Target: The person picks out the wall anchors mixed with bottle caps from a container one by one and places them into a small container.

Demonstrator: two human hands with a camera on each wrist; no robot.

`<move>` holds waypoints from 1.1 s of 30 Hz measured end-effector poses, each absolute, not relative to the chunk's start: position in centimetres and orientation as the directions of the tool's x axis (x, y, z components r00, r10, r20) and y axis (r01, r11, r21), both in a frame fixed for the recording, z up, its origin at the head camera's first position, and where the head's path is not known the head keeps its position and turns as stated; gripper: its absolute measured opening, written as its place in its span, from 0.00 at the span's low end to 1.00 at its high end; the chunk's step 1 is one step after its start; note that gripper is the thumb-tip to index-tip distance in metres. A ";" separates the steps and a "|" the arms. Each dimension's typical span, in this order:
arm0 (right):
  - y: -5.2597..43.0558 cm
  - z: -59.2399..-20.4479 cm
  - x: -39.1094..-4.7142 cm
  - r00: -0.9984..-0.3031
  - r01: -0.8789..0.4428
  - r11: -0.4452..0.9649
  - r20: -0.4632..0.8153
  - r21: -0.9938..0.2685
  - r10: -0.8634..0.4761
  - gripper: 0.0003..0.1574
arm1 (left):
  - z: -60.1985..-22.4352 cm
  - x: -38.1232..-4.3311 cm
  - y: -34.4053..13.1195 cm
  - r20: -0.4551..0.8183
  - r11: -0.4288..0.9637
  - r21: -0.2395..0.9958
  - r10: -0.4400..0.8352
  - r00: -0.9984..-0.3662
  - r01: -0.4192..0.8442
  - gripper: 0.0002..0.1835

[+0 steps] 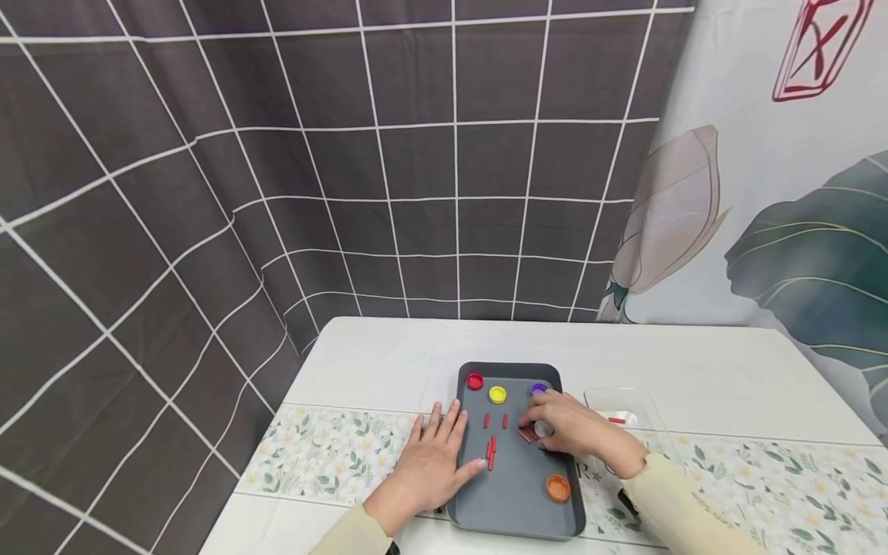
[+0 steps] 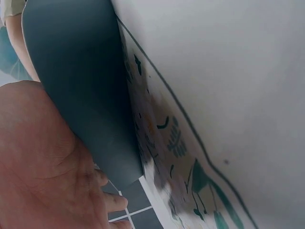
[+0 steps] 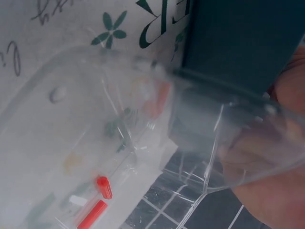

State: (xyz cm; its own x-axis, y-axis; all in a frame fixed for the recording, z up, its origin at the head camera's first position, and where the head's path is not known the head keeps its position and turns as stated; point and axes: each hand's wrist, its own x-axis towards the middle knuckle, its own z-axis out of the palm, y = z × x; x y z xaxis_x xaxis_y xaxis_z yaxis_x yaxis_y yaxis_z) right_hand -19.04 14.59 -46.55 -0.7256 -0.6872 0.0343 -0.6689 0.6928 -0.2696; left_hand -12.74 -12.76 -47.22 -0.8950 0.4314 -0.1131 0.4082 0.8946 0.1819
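Observation:
A grey tray (image 1: 513, 520) lies on the table. My left hand (image 1: 433, 455) rests along its left rim with fingers spread; the left wrist view shows its palm (image 2: 43, 157) beside the tray wall. Over the tray's right half my right hand (image 1: 569, 422) bends its fingers down, fingertips right at short red sticks (image 1: 525, 436). A round, pale translucent piece (image 1: 543, 428) shows between its thumb and fingers. I cannot tell whether the fingers pinch anything. More red sticks (image 1: 491, 455) lie in the tray's middle, below two separate upright ones (image 1: 505, 422).
Inside the tray are a red cap (image 1: 475, 381), a yellow one (image 1: 497, 395), a purple one (image 1: 538, 389) partly behind the right hand, and an orange one (image 1: 558, 488). Right of the tray stands a clear plastic box (image 1: 648, 405) holding red sticks (image 3: 93, 214).

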 end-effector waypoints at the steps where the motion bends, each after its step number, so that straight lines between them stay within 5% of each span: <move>1: 14.6 -46.6 -19.1 -0.727 -0.669 0.695 0.037 -0.263 -0.686 0.19 | -47.2 -12.7 -12.8 -0.113 0.895 0.182 0.431 -0.895 0.408 0.45; 26: 13.8 -47.5 -19.5 -0.687 -0.727 0.665 0.180 -0.172 -0.704 0.08 | -47.4 -12.7 -12.8 -0.105 0.895 0.189 0.427 -0.898 0.403 0.45; 33: 14.5 -47.0 -19.1 -0.736 -0.676 0.662 0.248 -0.323 -0.630 0.07 | -47.3 -12.8 -12.8 -0.113 0.895 0.195 0.427 -0.897 0.402 0.45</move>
State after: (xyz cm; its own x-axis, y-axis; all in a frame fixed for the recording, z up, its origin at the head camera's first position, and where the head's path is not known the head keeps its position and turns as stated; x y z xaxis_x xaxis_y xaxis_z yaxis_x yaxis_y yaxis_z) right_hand -19.06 14.50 -47.04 -0.7361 -0.6296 0.2484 -0.6758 0.6625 -0.3233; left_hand -12.78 -12.84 -47.28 -0.8969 0.4274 -0.1134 0.4017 0.8948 0.1950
